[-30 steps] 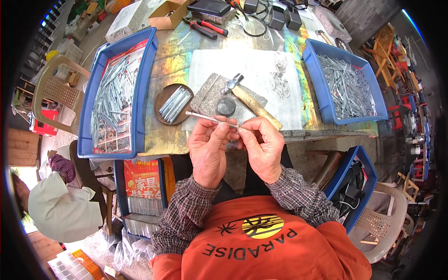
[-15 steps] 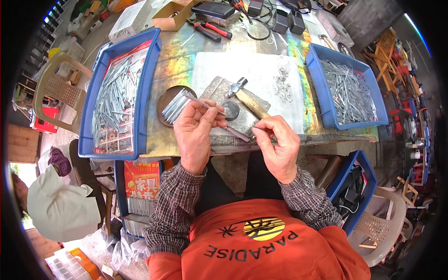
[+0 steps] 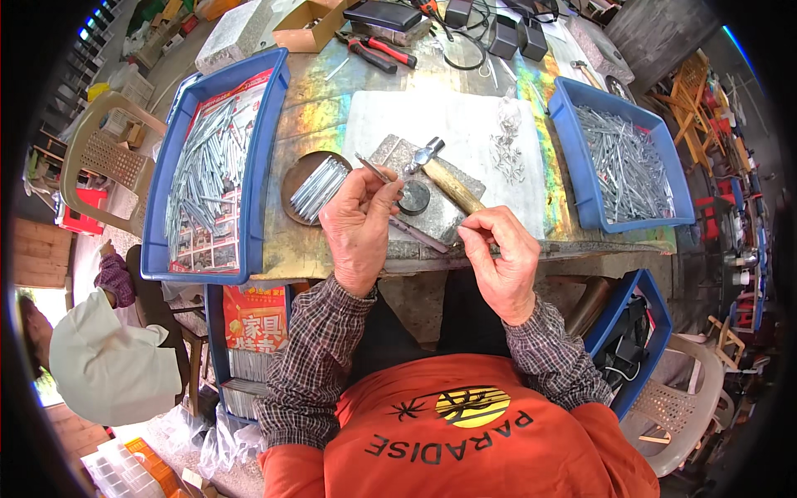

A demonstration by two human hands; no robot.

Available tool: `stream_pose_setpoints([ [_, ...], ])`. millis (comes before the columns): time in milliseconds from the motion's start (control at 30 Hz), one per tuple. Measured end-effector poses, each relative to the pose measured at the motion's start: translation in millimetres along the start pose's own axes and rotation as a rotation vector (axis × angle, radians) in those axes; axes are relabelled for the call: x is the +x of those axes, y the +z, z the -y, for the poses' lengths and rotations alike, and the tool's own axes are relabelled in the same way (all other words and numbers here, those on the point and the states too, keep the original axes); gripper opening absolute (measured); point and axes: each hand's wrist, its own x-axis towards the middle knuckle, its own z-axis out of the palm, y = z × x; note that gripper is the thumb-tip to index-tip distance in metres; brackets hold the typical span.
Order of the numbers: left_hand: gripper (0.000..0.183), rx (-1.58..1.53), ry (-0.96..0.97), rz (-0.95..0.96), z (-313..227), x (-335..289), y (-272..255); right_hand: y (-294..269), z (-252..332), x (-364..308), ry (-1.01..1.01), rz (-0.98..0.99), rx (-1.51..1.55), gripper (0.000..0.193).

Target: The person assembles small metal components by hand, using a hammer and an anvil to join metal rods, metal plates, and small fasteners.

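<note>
Metal strip (image 3: 375, 170) (thin) — left hand (image 3: 359, 228), pinched

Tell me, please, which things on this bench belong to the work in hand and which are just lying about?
In use:
- left hand, pinching a thin grey metal strip
- right hand, fingers closed on a thin rod
- grey stone block
- wooden-handled hammer
- round brown dish of metal pins

Lying about:
- red-handled pliers
- cardboard box
- black adapters
</note>
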Motion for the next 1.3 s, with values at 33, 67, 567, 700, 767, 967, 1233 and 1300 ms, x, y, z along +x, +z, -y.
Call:
stream_pose_setpoints([
  [33,0.004,0.006,0.002,-0.002,0,0,0,0,0,0,0.007,0.001,0.008,0.009],
  [67,0.004,0.005,0.002,-0.001,1,0,0,0,0,0,0.014,0.001,0.017,0.009],
  [567,0.017,0.401,0.342,0.0,4,-3,-1,17,15,56,-0.14,0.181,-0.003,0.032],
  [700,0.02,0.43,0.363,-0.042,3,-4,2,32,11,68,-0.245,0.241,0.0,0.018],
  [767,0.02,0.438,0.312,-0.041,0,-5,2,34,12,68,-0.24,0.254,-0.013,0.014],
  [967,0.023,0.384,0.443,-0.06,6,-4,3,34,6,45,-0.449,0.171,-0.145,0.015],
  [1233,0.022,0.388,0.327,-0.053,10,-6,4,41,-11,18,-0.542,0.025,-0.193,0.025],
  [1300,0.021,0.386,0.313,-0.072,10,-6,5,42,-15,15,-0.55,0.007,-0.199,0.025],
])
